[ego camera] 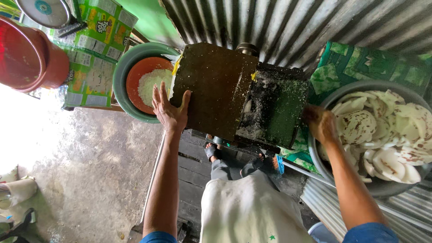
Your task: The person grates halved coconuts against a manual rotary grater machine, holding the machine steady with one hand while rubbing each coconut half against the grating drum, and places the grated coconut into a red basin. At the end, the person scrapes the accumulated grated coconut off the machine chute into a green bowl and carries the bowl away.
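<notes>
The grater (234, 92) stands between two vessels: the pan (324, 112) of white coconut pieces (387, 135) at the right, the green tub (120, 76) holding an orange bowl (135, 85) of gratings at the left. The left hand (170, 110) lies flat and wide open on the cover. The right hand (320, 122) reaches into the pieces; its grip cannot be told. Feeding goes best one piece at a time, fingers clear of the chute.

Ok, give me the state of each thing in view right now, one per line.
Left hand: open, flat on the grater cover.
Right hand: in the basin, on coconut pieces; grip unclear.
Grater cover: closed, flecked white.
Grater chute: open, coated with shreds.
Orange bowl: part filled with grated coconut.
Grey basin: heaped with coconut pieces.
</notes>
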